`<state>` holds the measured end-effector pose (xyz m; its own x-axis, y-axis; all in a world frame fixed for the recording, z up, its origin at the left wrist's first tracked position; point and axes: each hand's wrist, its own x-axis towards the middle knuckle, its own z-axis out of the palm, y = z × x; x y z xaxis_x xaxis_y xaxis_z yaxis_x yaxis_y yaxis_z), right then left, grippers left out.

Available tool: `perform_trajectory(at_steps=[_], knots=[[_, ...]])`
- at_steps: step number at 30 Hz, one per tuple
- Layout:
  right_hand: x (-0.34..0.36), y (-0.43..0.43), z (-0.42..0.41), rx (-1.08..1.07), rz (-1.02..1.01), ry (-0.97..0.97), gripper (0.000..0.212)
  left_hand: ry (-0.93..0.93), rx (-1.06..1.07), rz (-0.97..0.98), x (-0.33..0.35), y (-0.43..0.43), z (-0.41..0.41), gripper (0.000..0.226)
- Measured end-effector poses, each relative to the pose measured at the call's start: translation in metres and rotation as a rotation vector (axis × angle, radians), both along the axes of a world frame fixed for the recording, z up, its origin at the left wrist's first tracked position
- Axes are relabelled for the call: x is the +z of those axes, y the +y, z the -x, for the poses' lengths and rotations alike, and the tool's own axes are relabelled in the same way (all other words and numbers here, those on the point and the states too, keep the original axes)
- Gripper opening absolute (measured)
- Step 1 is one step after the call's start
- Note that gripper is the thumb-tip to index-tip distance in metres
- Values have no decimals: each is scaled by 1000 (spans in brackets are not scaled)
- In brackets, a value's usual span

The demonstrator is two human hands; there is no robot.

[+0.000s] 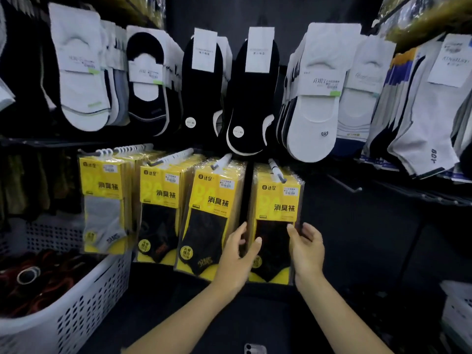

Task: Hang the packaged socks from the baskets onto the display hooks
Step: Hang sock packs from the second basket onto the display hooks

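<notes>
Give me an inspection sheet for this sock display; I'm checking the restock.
surface: dark back panel; lower display hooks carry stock
job's things: four stacks of yellow sock packs hang; white basket at left holds dark and red items
clutter: what looks like a phone at the bottom edge
hands: left hand and right hand pinch the side edges of the rightmost pack
cables: nothing seen
surroundings: upper row of white and black socks; second white basket at right
</notes>
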<state>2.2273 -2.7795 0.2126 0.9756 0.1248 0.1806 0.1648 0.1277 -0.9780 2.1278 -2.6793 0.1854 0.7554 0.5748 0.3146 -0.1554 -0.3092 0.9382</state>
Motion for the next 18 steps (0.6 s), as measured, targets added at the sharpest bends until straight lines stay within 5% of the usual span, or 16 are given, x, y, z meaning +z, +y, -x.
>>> perform_trajectory(at_steps=[5, 8, 11, 15, 18], knots=[[-83, -26, 50, 59, 50, 49, 44, 220, -15, 109, -98, -5, 76, 45], [-152, -33, 92, 216, 122, 339, 42, 406, -15, 242, -164, -12, 132, 33], [-221, -41, 136, 470, 358, 602, 36, 563, 29, 312, -224, -16, 191, 25], [-292, -66, 174, 912, 730, 667, 19, 861, -108, 366, -283, -24, 256, 21], [-319, -85, 185, 1004, 849, 691, 9, 1039, -271, 371, -298, -27, 272, 13]])
